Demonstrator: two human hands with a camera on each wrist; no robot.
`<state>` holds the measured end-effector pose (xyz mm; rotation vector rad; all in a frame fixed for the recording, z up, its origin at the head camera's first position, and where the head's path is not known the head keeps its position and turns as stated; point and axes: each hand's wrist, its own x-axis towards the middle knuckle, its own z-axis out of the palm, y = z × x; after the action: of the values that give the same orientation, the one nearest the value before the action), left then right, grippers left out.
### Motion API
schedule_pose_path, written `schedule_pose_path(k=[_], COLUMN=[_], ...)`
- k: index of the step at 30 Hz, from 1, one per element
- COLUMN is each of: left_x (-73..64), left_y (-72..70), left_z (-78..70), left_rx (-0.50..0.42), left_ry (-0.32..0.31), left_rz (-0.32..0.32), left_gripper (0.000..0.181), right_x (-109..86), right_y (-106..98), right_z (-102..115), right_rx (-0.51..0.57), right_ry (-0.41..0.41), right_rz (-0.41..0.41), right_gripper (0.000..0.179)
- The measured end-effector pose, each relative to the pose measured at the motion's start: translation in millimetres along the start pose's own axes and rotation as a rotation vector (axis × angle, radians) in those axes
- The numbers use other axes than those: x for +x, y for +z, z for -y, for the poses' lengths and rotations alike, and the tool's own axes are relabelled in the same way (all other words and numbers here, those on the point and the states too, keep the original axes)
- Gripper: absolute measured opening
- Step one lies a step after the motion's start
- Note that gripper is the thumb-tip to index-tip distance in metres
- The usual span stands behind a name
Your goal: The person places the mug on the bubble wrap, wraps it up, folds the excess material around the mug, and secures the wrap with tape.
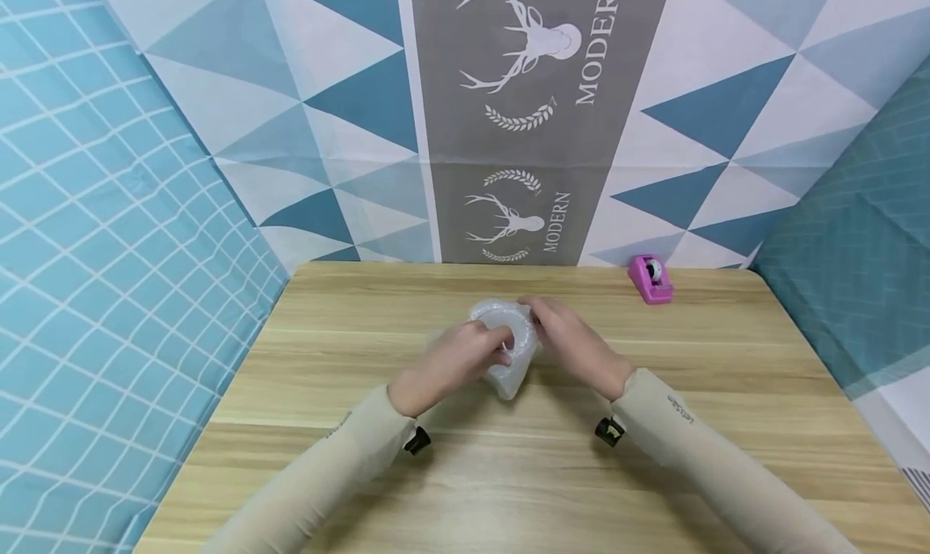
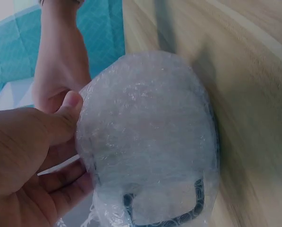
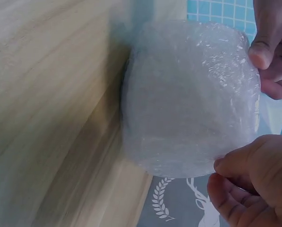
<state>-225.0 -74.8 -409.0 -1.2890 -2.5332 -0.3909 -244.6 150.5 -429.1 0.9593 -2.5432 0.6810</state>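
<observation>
A mug wrapped in clear bubble wrap stands on the wooden table between my two hands. In the left wrist view a dark, handle-shaped outline shows through the wrap. My left hand pinches the upper edge of the wrap on the near left, thumb on one side and fingertips on the other. From the far right, my right hand pinches the wrap's rim between thumb and fingers, as the right wrist view shows. The wrapped mug's smooth side faces that camera. Its inside is largely hidden.
A pink tape dispenser with a roll of tape sits at the table's back right. The wooden table meets a patterned wall covering behind and a blue checked one on the left.
</observation>
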Motion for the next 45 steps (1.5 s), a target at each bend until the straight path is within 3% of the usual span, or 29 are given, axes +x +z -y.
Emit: schedule_pose_path(k=[5, 8, 12, 15, 19, 24, 29, 32, 35, 41, 45], left_x=[0.7, 1.5, 3.6, 4.6, 3.4, -7.3, -20.3, -22.4, -22.1, -21.2, -21.1], left_y=[1.1, 2.1, 4.1, 6.8, 10.1, 3.7, -11.0, -14.8, -13.6, -7.4, -6.5], left_z=[-2.8, -2.8, -2.3, -2.2, -1.3, 6.8, 17.7, 22.3, 23.8, 19.9, 16.8], left_rx=[-0.015, -0.026, -0.077, -0.11, -0.185, -0.196, -0.17, -0.19, -0.173, -0.065, -0.038], left_ry=[-0.046, -0.061, -0.092, -0.071, 0.019, 0.046, 0.025, 0.036, 0.054, 0.09, 0.1], left_rz=[-0.014, -0.013, -0.028, -0.071, -0.116, -0.026, 0.103, 0.133, 0.111, 0.002, -0.014], left_gripper=[0.019, 0.021, 0.022, 0.021, 0.013, 0.01, 0.021, 0.03, 0.032, 0.033, 0.031], right_x=[-4.5, -9.8, -16.4, -18.9, -18.8, -16.3, -13.4, -12.9, -13.0, -13.3, -12.2], right_y=[-4, -8, -13, -16, -17, -18, -20, -21, -20, -17, -14], right_z=[7, 14, 24, 26, 22, 17, 15, 15, 17, 24, 26], right_rx=[-0.013, -0.02, -0.003, -0.023, -0.039, -0.022, -0.016, -0.017, -0.025, -0.025, -0.021], right_ry=[0.028, -0.015, -0.088, -0.113, -0.161, -0.218, -0.209, -0.2, -0.186, -0.15, -0.11], right_rz=[-0.029, -0.025, 0.04, 0.093, 0.111, 0.112, 0.108, 0.106, 0.124, 0.162, 0.18], right_gripper=[0.028, 0.027, 0.024, 0.025, 0.024, 0.028, 0.028, 0.03, 0.035, 0.042, 0.039])
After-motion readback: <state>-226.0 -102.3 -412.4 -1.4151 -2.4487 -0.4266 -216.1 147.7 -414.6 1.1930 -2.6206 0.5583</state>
